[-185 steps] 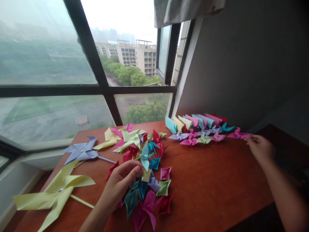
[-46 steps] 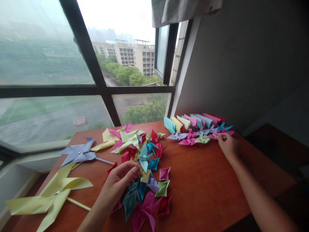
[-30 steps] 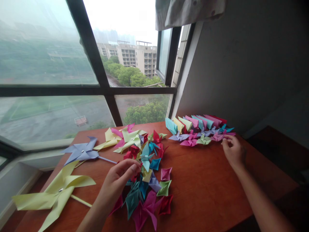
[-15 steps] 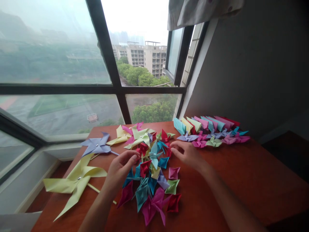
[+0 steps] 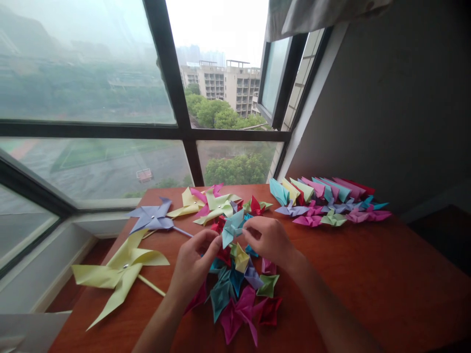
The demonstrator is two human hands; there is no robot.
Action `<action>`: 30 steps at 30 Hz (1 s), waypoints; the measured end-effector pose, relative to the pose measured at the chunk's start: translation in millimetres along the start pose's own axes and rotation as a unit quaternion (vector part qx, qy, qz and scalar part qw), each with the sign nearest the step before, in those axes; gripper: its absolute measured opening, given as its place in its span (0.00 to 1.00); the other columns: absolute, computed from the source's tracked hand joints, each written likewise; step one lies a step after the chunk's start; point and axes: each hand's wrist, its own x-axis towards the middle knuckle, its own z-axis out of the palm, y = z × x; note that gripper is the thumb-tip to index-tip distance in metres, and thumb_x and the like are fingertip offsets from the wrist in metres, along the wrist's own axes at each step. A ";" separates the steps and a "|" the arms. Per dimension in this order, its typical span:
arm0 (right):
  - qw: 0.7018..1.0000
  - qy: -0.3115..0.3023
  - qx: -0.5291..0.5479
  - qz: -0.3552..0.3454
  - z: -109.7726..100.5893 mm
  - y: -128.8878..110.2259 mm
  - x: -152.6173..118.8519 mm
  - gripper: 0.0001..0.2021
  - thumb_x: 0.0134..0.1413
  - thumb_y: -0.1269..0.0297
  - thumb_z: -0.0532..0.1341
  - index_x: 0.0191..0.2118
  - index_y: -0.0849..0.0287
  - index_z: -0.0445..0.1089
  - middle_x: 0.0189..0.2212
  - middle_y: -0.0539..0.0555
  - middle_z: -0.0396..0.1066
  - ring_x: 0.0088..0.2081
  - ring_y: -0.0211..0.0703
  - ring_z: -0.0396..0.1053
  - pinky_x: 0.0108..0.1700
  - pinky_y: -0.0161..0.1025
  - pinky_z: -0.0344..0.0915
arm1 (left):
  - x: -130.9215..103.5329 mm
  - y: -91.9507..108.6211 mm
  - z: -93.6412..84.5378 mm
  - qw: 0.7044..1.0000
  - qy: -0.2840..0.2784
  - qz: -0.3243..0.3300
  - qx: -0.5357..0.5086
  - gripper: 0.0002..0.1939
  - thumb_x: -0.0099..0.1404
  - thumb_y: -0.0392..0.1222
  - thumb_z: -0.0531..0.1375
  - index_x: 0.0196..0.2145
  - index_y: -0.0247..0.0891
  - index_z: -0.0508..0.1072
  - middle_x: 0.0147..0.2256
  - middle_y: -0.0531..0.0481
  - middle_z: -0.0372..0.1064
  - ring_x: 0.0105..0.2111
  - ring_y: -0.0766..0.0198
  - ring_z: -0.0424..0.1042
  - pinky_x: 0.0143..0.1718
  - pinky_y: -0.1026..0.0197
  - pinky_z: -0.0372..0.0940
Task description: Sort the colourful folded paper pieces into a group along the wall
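Observation:
A light blue folded paper piece (image 5: pixel 232 229) is raised above the pile, between my two hands. My left hand (image 5: pixel 200 257) pinches its lower left side. My right hand (image 5: pixel 268 239) has its thumb and forefinger closed on its right side. Beneath and in front lie folded paper pieces in several colours: a yellow one (image 5: pixel 242 258), a teal one (image 5: pixel 222 294), a magenta one (image 5: pixel 240 314), a green one (image 5: pixel 268 286) and a red one (image 5: pixel 270 312). My hands partly cover the pile.
Paper pinwheels, one yellow (image 5: pixel 125 267) and one lavender (image 5: pixel 152 216), lie left on the brown table (image 5: pixel 349 274). More pinwheels sit at the back edge. Rows of folded paper (image 5: pixel 333 219) stand at the back right. A window frame (image 5: pixel 189 133) rises behind.
Both hands have moved inward and taken hold of the light blue piece, which has risen off the pile. The whole view has shifted slightly.

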 end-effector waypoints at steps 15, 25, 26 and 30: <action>0.964 0.131 0.231 -0.021 16.8 -16.0 -27.1 0.17 0.66 0.50 0.54 0.33 0.56 0.69 0.27 0.52 0.69 0.29 0.41 0.67 0.33 0.37 0.62 | -1.7 -4.5 1.2 1.000 -0.004 0.007 0.019 0.10 0.67 0.47 0.60 0.36 0.38 0.75 0.27 0.53 0.71 0.26 0.64 0.66 0.26 0.67 0.59; 0.966 0.100 0.230 -0.066 17.2 -21.1 -23.5 0.22 0.64 0.44 0.56 0.46 0.59 0.72 0.39 0.58 0.72 0.40 0.47 0.70 0.43 0.42 0.66 | -3.6 3.6 2.3 0.997 -0.057 0.025 0.044 0.07 0.64 0.43 0.61 0.31 0.38 0.74 0.26 0.54 0.71 0.26 0.63 0.68 0.28 0.66 0.61; 0.963 0.104 0.238 -0.069 16.8 -22.2 -23.8 0.23 0.66 0.44 0.52 0.46 0.59 0.72 0.38 0.58 0.72 0.39 0.46 0.70 0.42 0.42 0.66 | -3.2 2.1 1.4 0.997 -0.055 0.025 0.044 0.08 0.65 0.44 0.61 0.31 0.38 0.74 0.25 0.54 0.70 0.26 0.63 0.67 0.28 0.66 0.61; 0.958 0.118 0.250 -0.083 14.8 -22.9 -23.8 0.29 0.67 0.41 0.46 0.46 0.61 0.73 0.38 0.60 0.73 0.40 0.48 0.70 0.43 0.43 0.66 | -2.7 -3.9 -1.5 0.997 -0.052 0.025 0.041 0.10 0.66 0.47 0.60 0.32 0.38 0.74 0.25 0.54 0.69 0.26 0.64 0.67 0.27 0.67 0.60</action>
